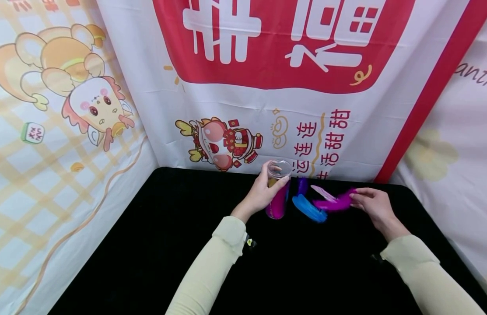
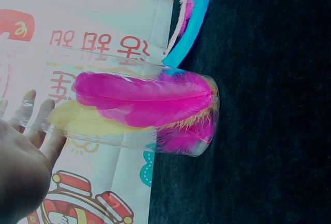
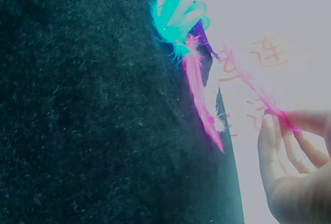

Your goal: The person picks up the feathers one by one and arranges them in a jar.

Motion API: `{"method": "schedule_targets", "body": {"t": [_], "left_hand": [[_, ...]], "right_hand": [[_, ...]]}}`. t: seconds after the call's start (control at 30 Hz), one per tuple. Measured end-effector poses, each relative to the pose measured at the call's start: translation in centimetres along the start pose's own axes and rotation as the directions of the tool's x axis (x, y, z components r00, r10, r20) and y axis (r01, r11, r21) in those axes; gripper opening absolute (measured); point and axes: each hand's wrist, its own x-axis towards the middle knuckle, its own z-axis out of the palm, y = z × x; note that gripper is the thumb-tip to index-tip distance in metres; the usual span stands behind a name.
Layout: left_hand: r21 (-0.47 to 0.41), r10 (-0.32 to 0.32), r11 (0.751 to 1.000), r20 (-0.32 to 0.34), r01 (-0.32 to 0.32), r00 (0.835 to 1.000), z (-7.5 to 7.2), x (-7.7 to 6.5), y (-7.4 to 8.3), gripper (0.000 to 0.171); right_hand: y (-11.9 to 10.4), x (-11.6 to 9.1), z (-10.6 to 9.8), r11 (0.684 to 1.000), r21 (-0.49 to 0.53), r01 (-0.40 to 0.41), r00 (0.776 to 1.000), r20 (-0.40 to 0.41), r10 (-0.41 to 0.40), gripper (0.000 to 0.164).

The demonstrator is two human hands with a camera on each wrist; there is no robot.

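Note:
My left hand (image 1: 261, 190) grips a clear plastic cylinder (image 2: 213, 92) near its open top. Inside it are magenta feathers (image 2: 150, 100) and a yellow feather (image 2: 88, 119). To the right, my right hand (image 1: 374, 206) pinches one magenta feather (image 3: 253, 86) by its quill end, between thumb and fingertips. Loose feathers lie between the hands: blue ones (image 1: 309, 208), a purple one (image 1: 302, 186), a pale pink one (image 1: 323, 192) and another magenta one (image 3: 199, 92). The held feather partly overlaps the loose ones in the head view.
A black cloth (image 1: 180, 245) covers the table. Printed white and red fabric (image 1: 282, 78) hangs right behind its back edge, close to the cylinder. Patterned fabric (image 1: 121, 188) stands along the left side, and more white fabric (image 1: 464, 175) hangs at the right.

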Motion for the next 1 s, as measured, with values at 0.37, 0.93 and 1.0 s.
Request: {"method": "schedule_targets", "body": {"t": [0.37,0.93,1.0], "left_hand": [[-0.009,0.0,1.0,-0.001,0.0,1.0,0.0,0.0,0.1,0.063],[-0.028,-0.017,0.999,0.009,0.017,1.0,0.0,-0.1,0.0,0.067],[-0.033,-0.019,0.999,0.014,0.019,1.0,0.0,-0.1,0.1,0.066]], "right_hand": [[-1.7,0.0,0.6,0.999,-0.032,0.009,1.0,0.009,-0.008,0.033],[-3.8,-0.4,1.4,0.999,-0.007,0.036,0.999,0.017,-0.036,0.032],[-4.1,-0.5,1.5,0.999,0.003,0.046,0.999,0.019,-0.046,0.027]]}}
